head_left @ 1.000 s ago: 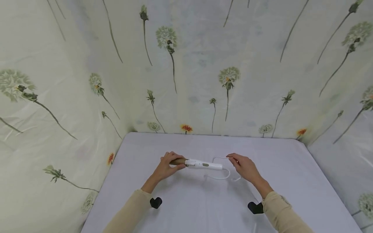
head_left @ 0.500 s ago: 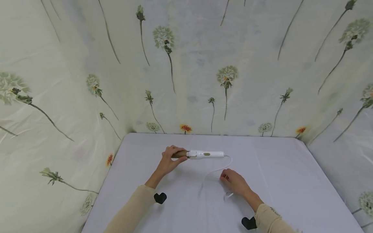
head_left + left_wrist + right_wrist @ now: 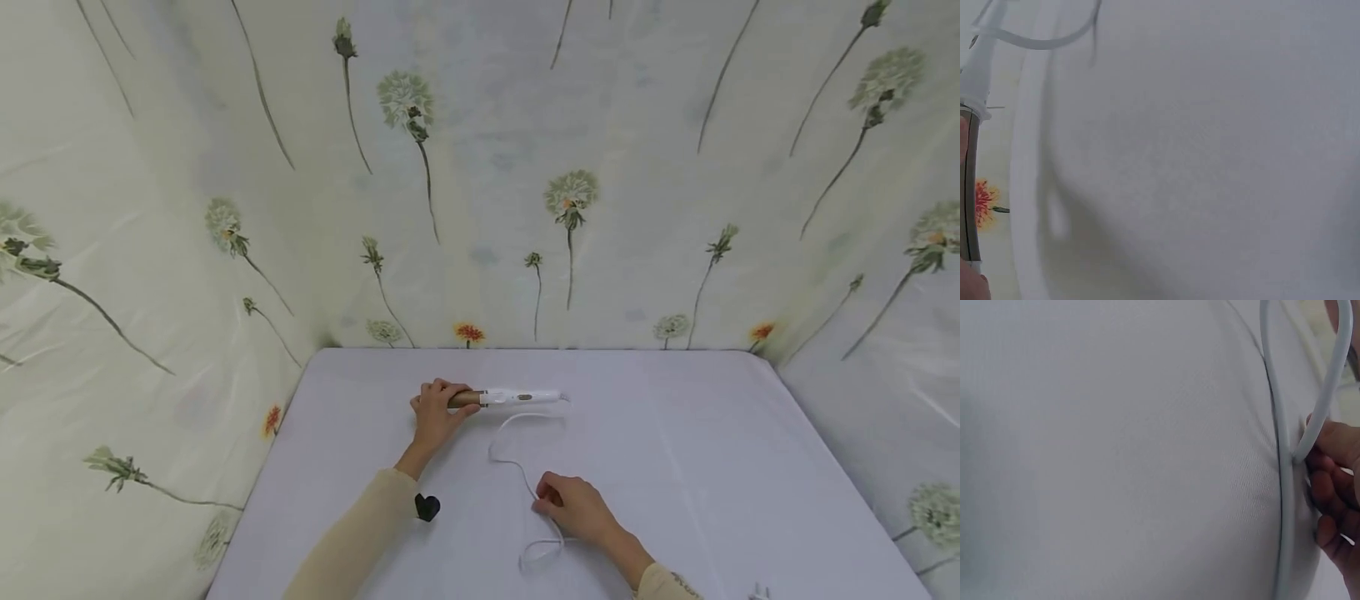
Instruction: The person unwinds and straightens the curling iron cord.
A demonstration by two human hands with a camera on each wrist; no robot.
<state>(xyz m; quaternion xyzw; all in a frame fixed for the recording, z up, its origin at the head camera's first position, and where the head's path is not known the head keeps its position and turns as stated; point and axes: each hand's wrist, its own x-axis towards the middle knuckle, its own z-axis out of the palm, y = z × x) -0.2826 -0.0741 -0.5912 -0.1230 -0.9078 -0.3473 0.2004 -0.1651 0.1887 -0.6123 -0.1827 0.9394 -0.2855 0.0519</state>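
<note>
both hands busy: left hand [image 3: 433,417] wraps fingers round the brown barrel of the curling iron [image 3: 506,397] lying on the table [image 3: 712,433] w/ right hand [image 3: 573,507] pinching its white cord [image 3: 510,462] nearer the body, so best keep the iron pinned & gather cord in even loops w/o kinks.

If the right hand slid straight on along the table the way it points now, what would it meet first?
Probably its own cord: the right hand points up-left toward the far side, where the white cord curves across the table. Beyond that lies the curling iron, held by the left hand.
</note>
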